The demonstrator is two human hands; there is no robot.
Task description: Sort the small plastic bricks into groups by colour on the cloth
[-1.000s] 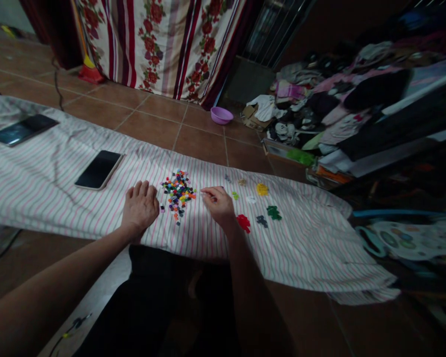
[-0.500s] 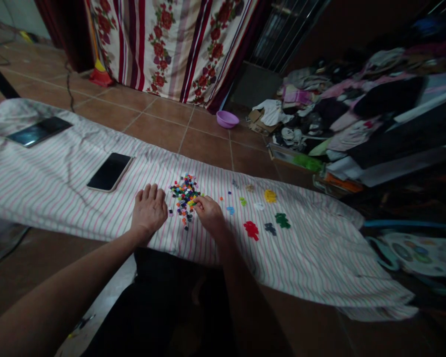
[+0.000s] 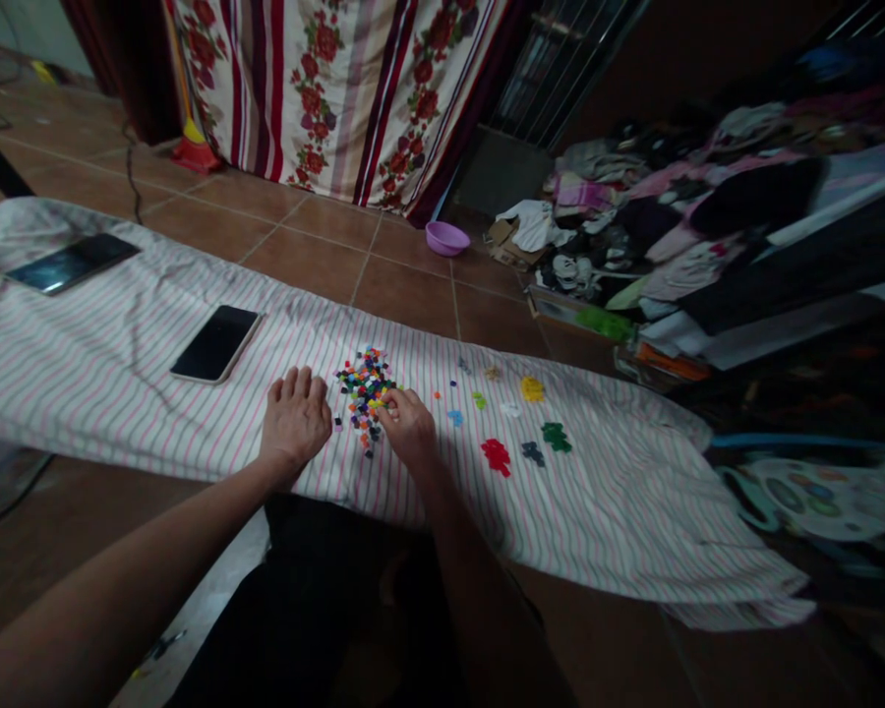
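A mixed pile of small coloured pieces (image 3: 365,379) lies on the striped cloth (image 3: 324,329). At its right edge is my right hand (image 3: 409,428), thumb and fingers pinched together among the pieces; whatever they grip is too small to make out. My left hand (image 3: 296,418) rests flat on the cloth just left of the pile, fingers stretched out and holding nothing. Right of my right hand are single-colour groups: red pieces (image 3: 497,455), dark grey pieces (image 3: 532,453), green pieces (image 3: 557,437), yellow pieces (image 3: 532,388), light blue pieces (image 3: 455,418) and lime pieces (image 3: 479,400).
A phone (image 3: 216,343) lies left of my left hand, with a dark tablet-like device (image 3: 74,264) farther left. Beyond the cloth a purple basin (image 3: 446,238) stands on the tiled floor. Clothes (image 3: 582,192) are heaped at the back right.
My right hand stays at the pile's right edge, its fingers shifted slightly within the pieces. My left hand keeps its place. The view has shifted slightly.
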